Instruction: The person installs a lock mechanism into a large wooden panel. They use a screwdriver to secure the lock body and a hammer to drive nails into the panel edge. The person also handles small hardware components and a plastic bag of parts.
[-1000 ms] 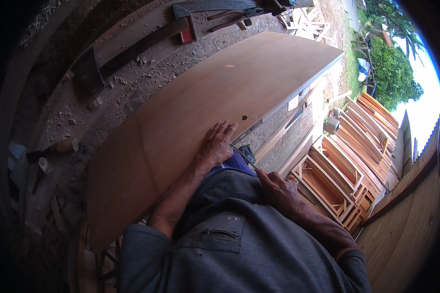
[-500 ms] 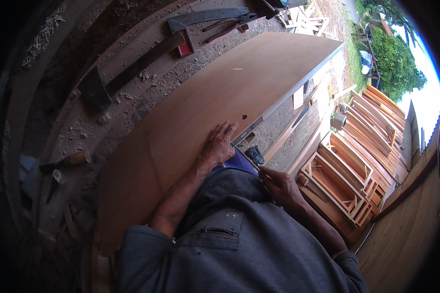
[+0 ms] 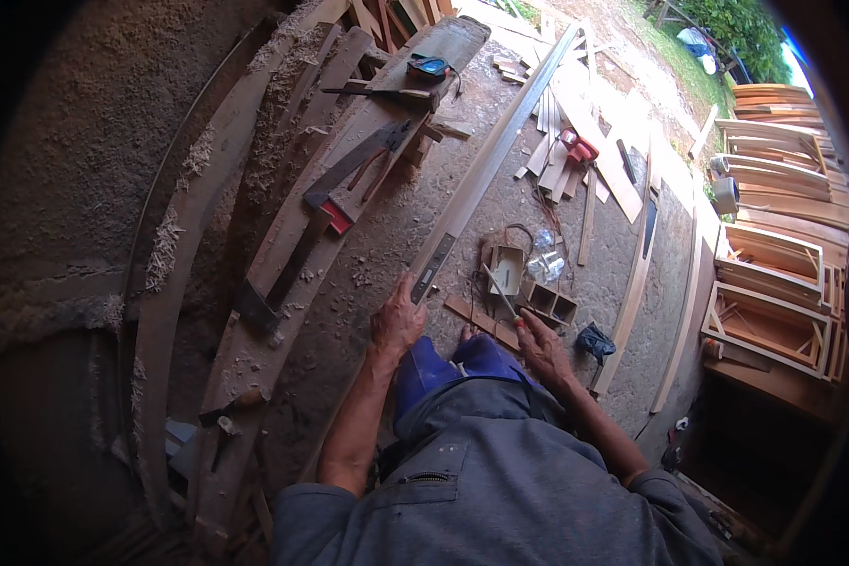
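Observation:
A wooden door [image 3: 486,179] stands nearly edge-on to me, its long narrow edge running away toward the bright yard. Set into that edge is a metal lock plate [image 3: 432,269]. My left hand [image 3: 398,319] is closed around the door's edge just below the plate. To the right, my right hand [image 3: 544,351] grips a screwdriver [image 3: 502,291], its thin shaft pointing up and away from me. The screwdriver's tip is apart from the lock plate, over an open box on the floor; the handle is mostly hidden in my fingers.
On the left, a plank bench [image 3: 283,274] bears an axe [image 3: 259,307], a square [image 3: 335,193], pliers [image 3: 382,151] and a chisel [image 3: 236,406]. Divided boxes [image 3: 549,304], a black plastic bag [image 3: 594,341] and a red power tool [image 3: 578,146] lie on the floor. Wooden frames [image 3: 769,325] are stacked at right.
The door's broad face has swung out of sight, leaving its edge toward me. My left hand has gone from lying on the face to gripping the edge. The right hand's screwdriver now shows clearly.

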### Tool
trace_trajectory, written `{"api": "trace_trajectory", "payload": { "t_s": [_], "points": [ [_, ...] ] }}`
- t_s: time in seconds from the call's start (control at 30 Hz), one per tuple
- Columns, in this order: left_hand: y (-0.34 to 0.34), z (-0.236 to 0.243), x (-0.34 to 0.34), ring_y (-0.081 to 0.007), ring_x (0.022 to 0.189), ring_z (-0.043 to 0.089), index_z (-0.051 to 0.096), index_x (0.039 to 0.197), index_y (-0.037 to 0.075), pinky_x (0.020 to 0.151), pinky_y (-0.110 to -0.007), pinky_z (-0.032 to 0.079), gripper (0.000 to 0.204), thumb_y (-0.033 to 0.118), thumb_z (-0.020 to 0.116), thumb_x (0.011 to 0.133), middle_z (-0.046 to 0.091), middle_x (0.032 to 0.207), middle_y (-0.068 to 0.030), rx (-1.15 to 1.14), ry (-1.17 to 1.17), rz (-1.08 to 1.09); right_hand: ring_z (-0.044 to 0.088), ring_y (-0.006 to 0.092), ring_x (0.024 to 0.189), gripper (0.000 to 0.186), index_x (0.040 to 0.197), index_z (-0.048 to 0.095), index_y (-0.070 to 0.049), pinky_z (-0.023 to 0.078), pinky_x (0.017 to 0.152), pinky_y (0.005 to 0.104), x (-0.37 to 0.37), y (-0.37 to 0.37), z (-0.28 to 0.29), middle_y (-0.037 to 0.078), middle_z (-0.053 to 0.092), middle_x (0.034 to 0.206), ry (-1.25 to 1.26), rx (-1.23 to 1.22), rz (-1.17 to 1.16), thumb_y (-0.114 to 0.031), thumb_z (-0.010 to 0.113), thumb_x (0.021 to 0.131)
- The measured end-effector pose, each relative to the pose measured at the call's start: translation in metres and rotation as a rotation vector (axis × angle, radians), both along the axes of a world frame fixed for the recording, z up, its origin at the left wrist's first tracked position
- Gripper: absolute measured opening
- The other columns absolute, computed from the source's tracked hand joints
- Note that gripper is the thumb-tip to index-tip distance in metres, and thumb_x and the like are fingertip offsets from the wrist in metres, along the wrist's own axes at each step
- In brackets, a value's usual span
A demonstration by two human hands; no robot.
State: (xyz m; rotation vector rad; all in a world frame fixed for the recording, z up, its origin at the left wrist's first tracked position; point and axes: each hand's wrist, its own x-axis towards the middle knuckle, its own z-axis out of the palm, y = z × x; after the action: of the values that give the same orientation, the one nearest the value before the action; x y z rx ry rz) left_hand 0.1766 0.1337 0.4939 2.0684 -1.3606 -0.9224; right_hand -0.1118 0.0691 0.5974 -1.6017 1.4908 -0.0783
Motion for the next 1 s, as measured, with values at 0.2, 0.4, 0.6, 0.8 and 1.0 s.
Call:
{"api": "trace_trajectory", "payload": {
  "t_s": [0.2, 0.4, 0.6, 0.8, 1.0],
  "points": [
    [-0.015, 0.031, -0.004, -0.0435, 0.110, 0.066, 0.042, 0.148, 0.011, 0.090, -0.051, 0.054, 0.070, 0.037, 0.072, 0.090, 0.063, 0.131, -0.0219, 0.115, -0.130, 0.083, 0.071, 0.0305, 0.092, 0.044, 0.133, 0.060, -0.005, 0.053, 0.080, 0.0402, -0.073, 0.006, -0.102, 0.022, 0.071, 0.101, 0.107, 0.153, -0.069, -0.036, 0.054, 0.102],
    [-0.020, 0.021, 0.003, -0.0416, 0.106, 0.068, 0.052, 0.140, 0.012, 0.086, -0.050, 0.055, 0.065, 0.043, 0.075, 0.089, 0.069, 0.119, -0.0198, 0.111, -0.232, 0.182, 0.059, 0.0411, 0.123, 0.058, 0.147, 0.050, -0.012, 0.048, 0.102, 0.0486, -0.131, -0.014, -0.184, 0.025, 0.061, 0.134, 0.325, 0.279, 0.028, -0.044, 0.052, 0.099],
    [-0.022, 0.008, 0.024, -0.0428, 0.116, 0.063, 0.050, 0.143, 0.007, 0.094, -0.048, 0.052, 0.065, 0.037, 0.074, 0.090, 0.064, 0.128, -0.0224, 0.072, -0.482, 0.169, 0.059, 0.0465, 0.119, 0.036, 0.127, 0.055, -0.014, 0.046, 0.099, 0.0573, -0.172, -0.036, -0.309, 0.025, 0.062, 0.124, 0.412, 0.242, -0.085, -0.024, 0.053, 0.092],
    [-0.027, 0.000, 0.023, -0.0451, 0.105, 0.063, 0.055, 0.130, 0.000, 0.089, -0.049, 0.049, 0.060, 0.036, 0.078, 0.088, 0.066, 0.116, -0.0250, -0.001, -0.602, 0.278, 0.056, 0.0432, 0.118, 0.035, 0.124, 0.058, -0.013, 0.048, 0.098, 0.0543, -0.185, -0.035, -0.458, 0.021, 0.059, 0.123, 0.368, 0.131, -0.111, -0.015, 0.058, 0.089],
    [-0.014, -0.035, 0.044, -0.0444, 0.111, 0.062, 0.058, 0.132, -0.001, 0.093, -0.048, 0.049, 0.062, 0.051, 0.059, 0.099, 0.065, 0.122, -0.0248, -0.090, -1.082, 0.339, 0.058, 0.0399, 0.112, 0.039, 0.125, 0.060, -0.013, 0.048, 0.096, 0.0489, -0.184, -0.043, -0.573, 0.018, 0.061, 0.117, 0.288, 0.044, -0.008, -0.020, 0.065, 0.087]
  ]
}}
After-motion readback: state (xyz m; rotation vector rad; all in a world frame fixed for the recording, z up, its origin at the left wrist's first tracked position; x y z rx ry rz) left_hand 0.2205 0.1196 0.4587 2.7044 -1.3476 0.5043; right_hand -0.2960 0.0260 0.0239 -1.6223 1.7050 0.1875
